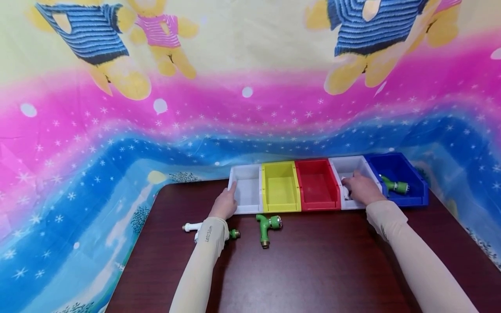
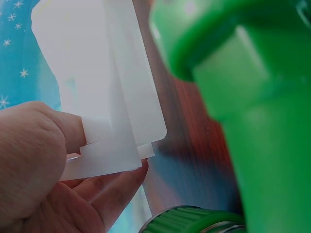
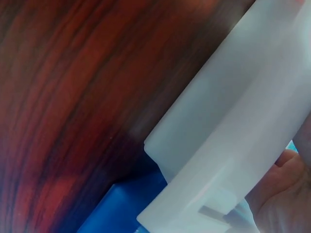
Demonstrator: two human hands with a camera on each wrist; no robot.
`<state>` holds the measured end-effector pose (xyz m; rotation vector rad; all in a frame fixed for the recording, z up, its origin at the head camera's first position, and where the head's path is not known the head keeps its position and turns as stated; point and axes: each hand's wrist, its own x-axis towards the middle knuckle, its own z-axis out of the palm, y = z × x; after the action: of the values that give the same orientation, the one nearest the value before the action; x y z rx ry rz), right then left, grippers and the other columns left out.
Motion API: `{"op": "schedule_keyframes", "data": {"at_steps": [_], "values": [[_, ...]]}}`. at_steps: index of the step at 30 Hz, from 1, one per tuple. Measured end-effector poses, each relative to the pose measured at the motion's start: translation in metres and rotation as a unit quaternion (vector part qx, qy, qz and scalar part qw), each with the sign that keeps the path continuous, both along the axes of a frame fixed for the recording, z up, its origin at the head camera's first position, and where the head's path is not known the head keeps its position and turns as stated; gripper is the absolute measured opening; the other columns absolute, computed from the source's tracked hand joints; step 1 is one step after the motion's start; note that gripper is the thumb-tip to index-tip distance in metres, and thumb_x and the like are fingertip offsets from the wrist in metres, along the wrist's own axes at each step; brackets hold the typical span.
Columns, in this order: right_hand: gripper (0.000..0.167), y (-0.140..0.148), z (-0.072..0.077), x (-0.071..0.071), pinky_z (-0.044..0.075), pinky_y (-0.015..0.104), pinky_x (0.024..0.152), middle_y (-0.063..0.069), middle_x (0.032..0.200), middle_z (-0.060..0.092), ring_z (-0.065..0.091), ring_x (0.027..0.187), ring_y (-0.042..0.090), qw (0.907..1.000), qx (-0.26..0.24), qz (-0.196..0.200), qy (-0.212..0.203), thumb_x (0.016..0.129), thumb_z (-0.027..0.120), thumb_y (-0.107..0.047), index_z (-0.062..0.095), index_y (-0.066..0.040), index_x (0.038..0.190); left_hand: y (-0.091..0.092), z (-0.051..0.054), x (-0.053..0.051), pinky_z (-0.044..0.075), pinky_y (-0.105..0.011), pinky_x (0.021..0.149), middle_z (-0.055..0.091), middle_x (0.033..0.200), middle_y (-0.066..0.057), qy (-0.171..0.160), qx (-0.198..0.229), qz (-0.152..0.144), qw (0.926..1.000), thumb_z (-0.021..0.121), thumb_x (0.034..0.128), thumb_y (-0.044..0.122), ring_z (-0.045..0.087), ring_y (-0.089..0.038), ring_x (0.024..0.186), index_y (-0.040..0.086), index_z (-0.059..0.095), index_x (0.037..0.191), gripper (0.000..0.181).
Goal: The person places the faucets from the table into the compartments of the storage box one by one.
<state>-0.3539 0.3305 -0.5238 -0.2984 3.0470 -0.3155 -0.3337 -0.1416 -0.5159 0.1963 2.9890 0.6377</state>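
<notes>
My left hand (image 1: 224, 204) grips the front left corner of the left white bin (image 1: 246, 208). In the left wrist view the thumb lies over the white wall (image 2: 112, 150) and the fingers (image 2: 119, 196) are on its other side. My right hand (image 1: 362, 188) reaches into the other white bin (image 1: 348, 161), its fingers bent around what looks like a white tap (image 1: 346, 192), mostly hidden. That bin's wall (image 3: 233, 136) covers most of the hand in the right wrist view. A green tap (image 1: 265, 228) lies before the yellow bin.
Between the white bins stand a yellow bin (image 1: 280, 208) and a red bin (image 1: 318, 203). At the right end, a blue bin (image 1: 419, 199) holds a green tap (image 1: 397, 187). A white tap (image 1: 192, 227) and another green tap (image 1: 235, 234) lie partly under the left forearm.
</notes>
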Motion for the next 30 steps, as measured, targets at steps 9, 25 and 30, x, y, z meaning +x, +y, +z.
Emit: {"op": "schedule_keyframes", "data": {"at_steps": [9,25,30], "values": [[0.046,-0.0006,0.0066,0.0038,0.054,0.062,0.09,0.026,0.111,0.059,0.061,0.096,0.038,0.9999,0.007,0.014,-0.002,0.085,0.076,-0.002,0.07,-0.002,0.13,0.0011,-0.0016,0.0005,0.05,-0.054,0.109,0.044,0.154,-0.034,0.017,-0.022,-0.006,0.9996,0.058,0.1015,0.004,0.057,-0.045,0.131,0.01,0.028,0.165,0.071],[0.043,-0.003,0.0091,0.0036,0.055,0.059,0.088,0.022,0.106,0.064,0.059,0.097,0.037,0.9999,-0.006,0.009,-0.006,0.084,0.079,-0.001,0.073,-0.002,0.127,0.001,-0.0009,0.0012,0.051,-0.053,0.107,0.046,0.151,-0.034,0.021,-0.026,-0.008,0.9994,0.059,0.1013,0.004,0.059,-0.044,0.128,0.009,0.028,0.165,0.071],[0.044,-0.0032,0.0089,0.0037,0.055,0.06,0.088,0.022,0.106,0.064,0.058,0.098,0.038,0.9999,-0.008,0.007,-0.011,0.084,0.079,-0.001,0.073,-0.002,0.127,0.0007,-0.0017,0.0,0.053,-0.052,0.105,0.048,0.149,-0.032,0.019,-0.026,-0.004,0.9995,0.059,0.1013,0.005,0.062,-0.043,0.124,0.01,0.027,0.165,0.072]]}}
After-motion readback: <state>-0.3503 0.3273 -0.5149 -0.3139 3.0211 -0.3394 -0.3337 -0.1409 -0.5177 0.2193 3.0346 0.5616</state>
